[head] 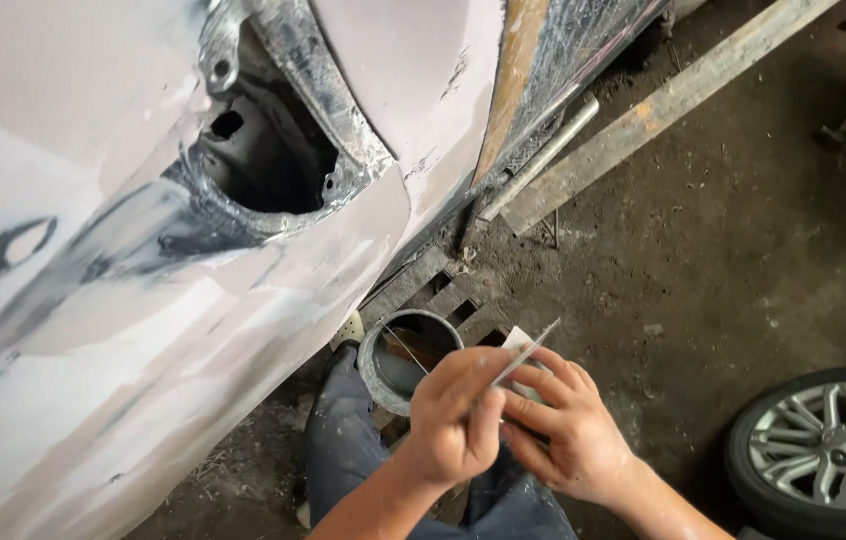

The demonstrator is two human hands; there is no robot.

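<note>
My left hand (455, 418) is closed around a thin metal spreader blade (531, 346) that points up and to the right. My right hand (571, 428) sits just right of it, fingers curled on a small pale card or second blade (516, 340) pressed against the first. Both hands hover over my knee, beside an open round tin (373, 362) of grey filler standing on a wooden pallet (448, 292). A car body panel (143, 330), sanded pinkish-grey, fills the left, with a dark bare-metal opening (263, 150) in it.
A long wooden plank (663, 105) and a metal tube (543, 155) lie on the dirty floor by the car's sill. A wheel with a silver alloy rim (828, 445) lies at the lower right. My trouser leg (343, 440) and shoe (349, 328) are beside the tin.
</note>
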